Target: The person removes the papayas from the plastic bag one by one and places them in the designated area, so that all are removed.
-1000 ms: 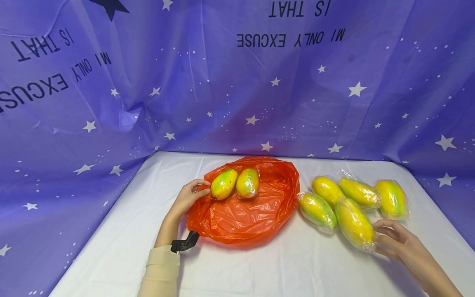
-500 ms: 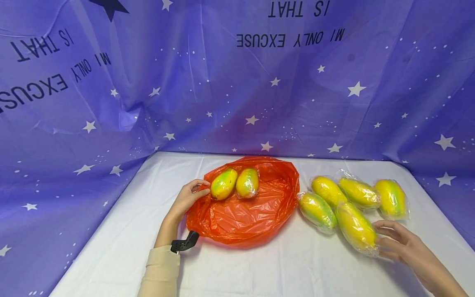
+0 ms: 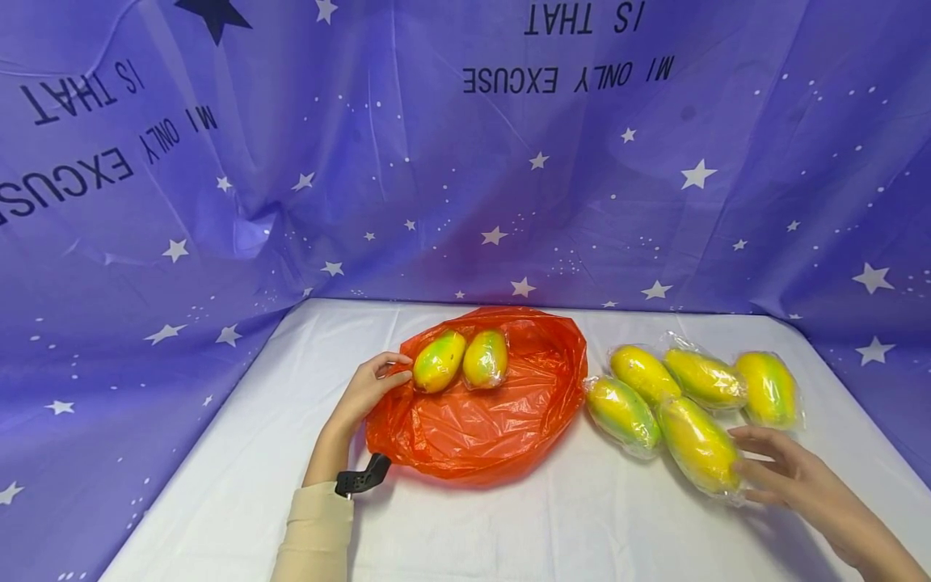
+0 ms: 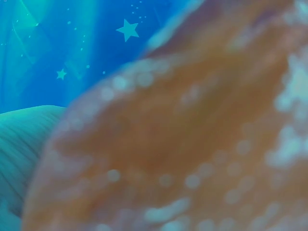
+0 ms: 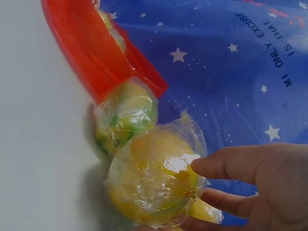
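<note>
A red plastic bag (image 3: pixel 502 428) lies spread with its mouth facing up, two wrapped yellow-green mangoes (image 3: pixel 485 359) inside at its left. My left hand (image 3: pixel 366 391) pinches the bag's left rim beside the nearer-left mango (image 3: pixel 440 361); in the left wrist view the red-orange film (image 4: pixel 159 130) fills most of the picture, hiding the fingers. At the right, my right hand (image 3: pixel 800 481) holds the near end of a wrapped mango (image 3: pixel 700 446) with thumb and fingers. The right wrist view shows this mango (image 5: pixel 154 173) with my right hand's thumb (image 5: pixel 226 163) against its wrap.
Several more wrapped mangoes (image 3: pixel 621 414) lie grouped to the right of the bag, the farthest right one (image 3: pixel 767 390) near the table's right side. A white cloth (image 3: pixel 567 525) covers the table. Behind hangs a purple curtain (image 3: pixel 436 162) with stars and lettering.
The mango at my right hand has shifted slightly right and nearer, away from the others behind it. My right hand has moved slightly with it. My left hand and the bag have stayed put.
</note>
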Motion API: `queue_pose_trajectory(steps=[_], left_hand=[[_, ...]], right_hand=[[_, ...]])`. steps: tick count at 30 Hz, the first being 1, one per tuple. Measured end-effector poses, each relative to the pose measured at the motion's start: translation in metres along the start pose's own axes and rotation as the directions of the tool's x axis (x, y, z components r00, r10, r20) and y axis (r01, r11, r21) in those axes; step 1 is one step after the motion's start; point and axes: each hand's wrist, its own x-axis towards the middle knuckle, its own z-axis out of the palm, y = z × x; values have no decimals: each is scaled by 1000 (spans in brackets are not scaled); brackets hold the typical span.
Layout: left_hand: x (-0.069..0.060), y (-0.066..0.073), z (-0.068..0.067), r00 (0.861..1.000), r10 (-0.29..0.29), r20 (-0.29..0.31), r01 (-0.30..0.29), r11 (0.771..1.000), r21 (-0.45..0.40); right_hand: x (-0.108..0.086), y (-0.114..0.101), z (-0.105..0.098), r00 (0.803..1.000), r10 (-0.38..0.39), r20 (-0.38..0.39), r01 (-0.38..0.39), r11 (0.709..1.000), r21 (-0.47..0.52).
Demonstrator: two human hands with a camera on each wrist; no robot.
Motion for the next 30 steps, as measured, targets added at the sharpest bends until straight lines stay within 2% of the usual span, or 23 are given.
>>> queue_pose_trajectory(steps=[4,10,15,18,21,26,28,30], left_hand=[[-1,0,1,1000,4,-1,-4,1000,7],[-1,1,1,1000,-7,-3,7,1000,1],[-1,1,1,1000,-5,-1,5,1000,10],[-1,0,1,1000,-1,0,1,1000,11],[0,0,1,1000,-5,-4,5,1000,7],[-1,0,1,1000,-7,-7,7,1000,8],[-3,5,1,1000,-5,4,5,1000,1],[-3,5,1,1000,-2,7,2,1000,-7]], right_hand=[[0,-3,-1,999,-29,-25,28,999,-31],[0,-9,-5,998,-35,-57,29,995,-98],[1,-17,-7,989,-67,-133,54,993,-101],[2,-23,-8,976,-125,-178,119,992,-44],[3,-28,-7,961,-183,-208,203,976,77],[9,-38,-3,937,-250,-246,319,899,301],[13,-42,0,932,-265,-249,340,876,342],[16,-46,3,927,-277,-251,354,867,351]])
